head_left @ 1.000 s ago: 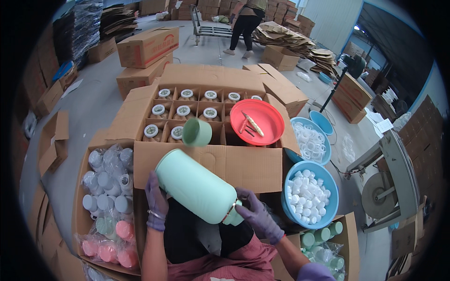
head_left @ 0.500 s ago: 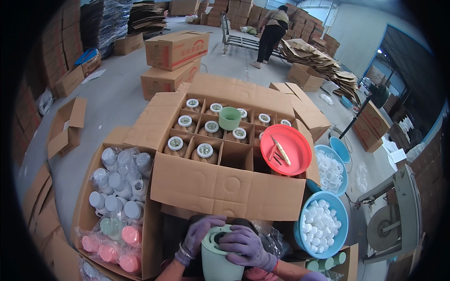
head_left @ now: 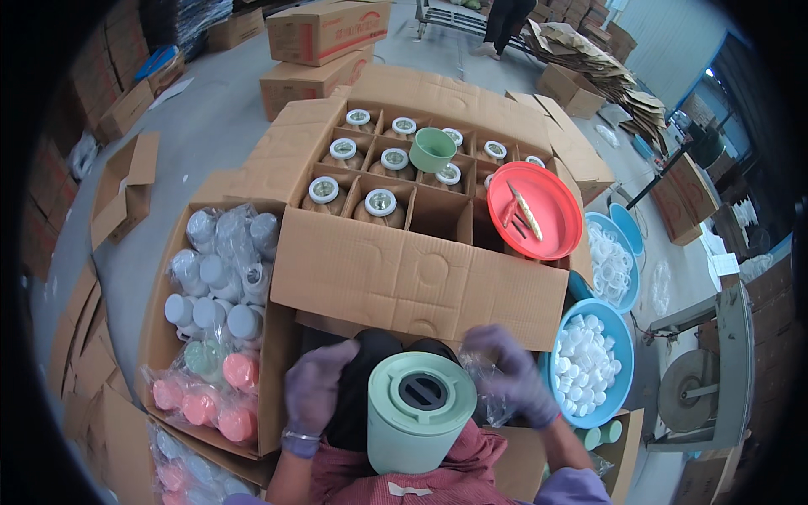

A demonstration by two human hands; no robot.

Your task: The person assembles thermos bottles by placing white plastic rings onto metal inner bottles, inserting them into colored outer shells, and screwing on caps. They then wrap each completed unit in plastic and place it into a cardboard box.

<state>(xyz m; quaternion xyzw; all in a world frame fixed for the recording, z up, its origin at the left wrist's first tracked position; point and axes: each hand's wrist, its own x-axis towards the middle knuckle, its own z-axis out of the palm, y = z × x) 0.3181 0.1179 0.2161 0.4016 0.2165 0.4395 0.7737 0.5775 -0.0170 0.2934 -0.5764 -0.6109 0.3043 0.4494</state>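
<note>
A pale green plastic thermos shell [head_left: 412,429] rests between my legs. In the middle of its round upper face sits a dark slotted disc [head_left: 422,390]. My left hand [head_left: 318,391], in a purple glove, is just left of the shell, fingers stretched out and not touching it. Off to its right, my gloved right hand [head_left: 509,374] is raised near a clear plastic bag [head_left: 490,383] and the blue basin. It is blurred, with its fingers apart and nothing visible in them.
Ahead, a divided carton [head_left: 412,286] holds glass flask liners [head_left: 380,206], a green cup [head_left: 433,150] and a red basin [head_left: 560,227] with tools. Left stands a carton of bagged lids [head_left: 210,311]. Right, blue basins [head_left: 624,370] hold white caps [head_left: 582,370] and rings [head_left: 609,259].
Both my hands have let go of the green shell and moved apart, left and right. The dark disc now shows in its top. The view has tilted down.
</note>
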